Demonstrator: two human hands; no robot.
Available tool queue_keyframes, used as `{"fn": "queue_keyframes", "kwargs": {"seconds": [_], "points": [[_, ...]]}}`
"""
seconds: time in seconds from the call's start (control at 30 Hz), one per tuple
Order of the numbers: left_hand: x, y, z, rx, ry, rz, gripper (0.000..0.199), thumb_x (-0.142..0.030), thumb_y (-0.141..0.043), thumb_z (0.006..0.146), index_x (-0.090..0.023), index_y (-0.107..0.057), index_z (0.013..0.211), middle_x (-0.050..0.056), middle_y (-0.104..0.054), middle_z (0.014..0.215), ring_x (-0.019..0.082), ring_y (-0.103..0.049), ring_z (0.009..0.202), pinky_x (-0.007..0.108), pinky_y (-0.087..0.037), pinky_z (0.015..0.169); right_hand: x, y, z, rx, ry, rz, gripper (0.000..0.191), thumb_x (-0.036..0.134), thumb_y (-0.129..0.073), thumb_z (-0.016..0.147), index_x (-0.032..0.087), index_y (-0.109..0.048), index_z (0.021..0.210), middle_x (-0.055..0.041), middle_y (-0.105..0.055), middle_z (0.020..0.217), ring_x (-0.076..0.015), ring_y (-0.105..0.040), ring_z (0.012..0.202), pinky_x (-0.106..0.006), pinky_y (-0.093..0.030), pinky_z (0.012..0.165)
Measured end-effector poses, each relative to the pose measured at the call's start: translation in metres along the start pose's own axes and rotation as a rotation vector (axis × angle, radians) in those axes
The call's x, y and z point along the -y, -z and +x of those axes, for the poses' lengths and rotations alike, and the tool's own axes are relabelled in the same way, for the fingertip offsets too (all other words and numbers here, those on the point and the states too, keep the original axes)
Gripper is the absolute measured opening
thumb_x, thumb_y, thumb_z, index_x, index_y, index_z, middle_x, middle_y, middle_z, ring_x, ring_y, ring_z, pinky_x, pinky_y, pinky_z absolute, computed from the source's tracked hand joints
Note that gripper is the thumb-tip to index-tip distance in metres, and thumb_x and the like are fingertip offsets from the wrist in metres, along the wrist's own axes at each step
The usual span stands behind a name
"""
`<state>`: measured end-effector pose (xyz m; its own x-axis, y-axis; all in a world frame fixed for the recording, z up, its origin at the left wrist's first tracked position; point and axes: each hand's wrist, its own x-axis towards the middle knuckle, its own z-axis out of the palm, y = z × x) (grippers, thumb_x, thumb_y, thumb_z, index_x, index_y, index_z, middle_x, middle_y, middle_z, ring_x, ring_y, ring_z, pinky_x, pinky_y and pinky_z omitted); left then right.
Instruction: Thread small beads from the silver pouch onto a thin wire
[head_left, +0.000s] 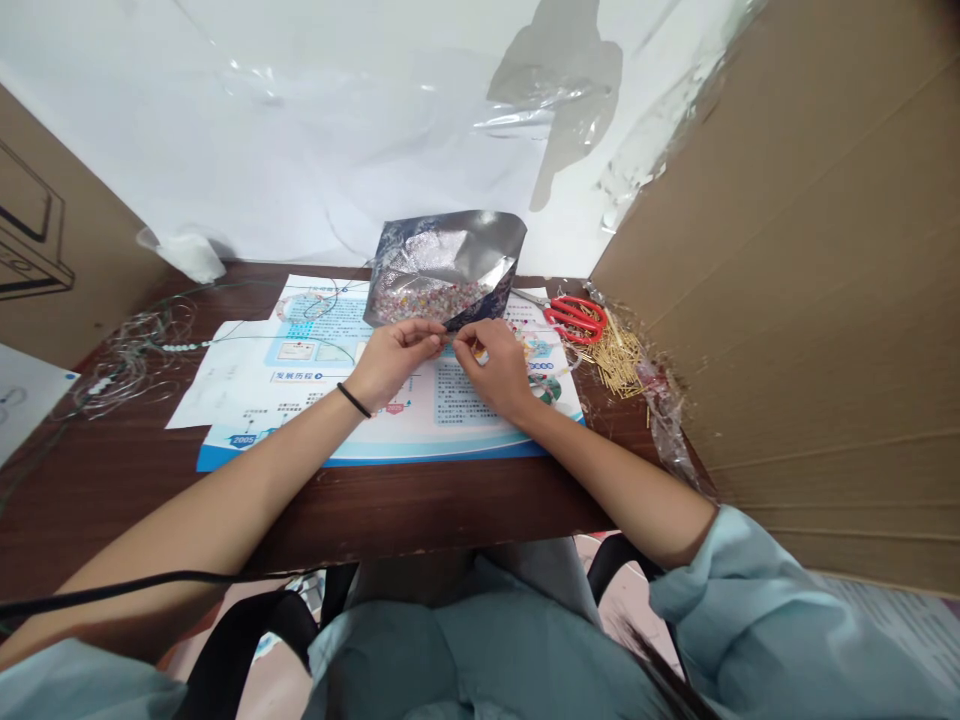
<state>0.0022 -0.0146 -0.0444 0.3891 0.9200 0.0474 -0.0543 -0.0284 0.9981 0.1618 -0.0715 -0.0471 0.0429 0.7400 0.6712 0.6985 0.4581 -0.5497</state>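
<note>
An open foil pouch [450,265] with many small pink, clear and yellowish beads [427,302] inside stands at the back of the table. Just in front of its lower edge, my left hand [397,362] is closed in a pinch, a black band round the wrist. Close to its right, my right hand [495,366] pinches too, thumb against forefinger. Whatever lies between the fingertips is too small to make out. Both hands are over a printed blue and white sheet [352,445].
Red-handled scissors [576,318] lie beside a pile of gold-coloured sticks [619,355] at the right. Tangled clear thread [142,355] with white beads is at the left. Cardboard walls [825,300] flank the brown table [450,505]. Crumpled plastic [667,425] lies by the right wall.
</note>
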Motion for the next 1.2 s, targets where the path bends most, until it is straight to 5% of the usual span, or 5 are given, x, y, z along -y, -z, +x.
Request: {"fn": "queue_keyframes", "kwargs": {"seconds": [0.37,0.9,1.2], "points": [[-0.009,-0.005,-0.003,-0.012,0.036,0.004,0.015,-0.027,-0.072,0.080,-0.016,-0.071,0.090,0.004,-0.073,0.084,0.015,-0.069,0.084,0.033,-0.057,0.085,0.001,0.001,0.001,0.019,-0.042,-0.009,0.011,0.016,-0.056,0.088,0.021,-0.058,0.078,-0.0020,-0.064,0.080,-0.0174,-0.054,0.079,-0.033,-0.041,0.076],[-0.007,-0.002,-0.004,0.028,0.018,0.108,0.038,-0.051,-0.073,0.078,-0.017,-0.073,0.093,0.006,-0.073,0.085,0.017,-0.067,0.083,0.034,-0.057,0.083,0.003,0.002,0.001,0.014,-0.045,-0.015,0.012,0.018,-0.055,0.089,0.022,-0.058,0.078,-0.0020,-0.065,0.080,-0.0172,-0.055,0.079,-0.033,-0.042,0.076],[-0.013,-0.004,-0.007,0.027,0.048,0.129,0.030,-0.043,-0.073,0.080,-0.018,-0.074,0.094,0.006,-0.074,0.088,0.017,-0.068,0.088,0.036,-0.056,0.089,0.001,0.001,0.001,0.014,-0.027,-0.030,0.012,0.017,-0.056,0.088,0.022,-0.057,0.078,-0.0021,-0.064,0.079,-0.0175,-0.055,0.079,-0.033,-0.042,0.076]]}}
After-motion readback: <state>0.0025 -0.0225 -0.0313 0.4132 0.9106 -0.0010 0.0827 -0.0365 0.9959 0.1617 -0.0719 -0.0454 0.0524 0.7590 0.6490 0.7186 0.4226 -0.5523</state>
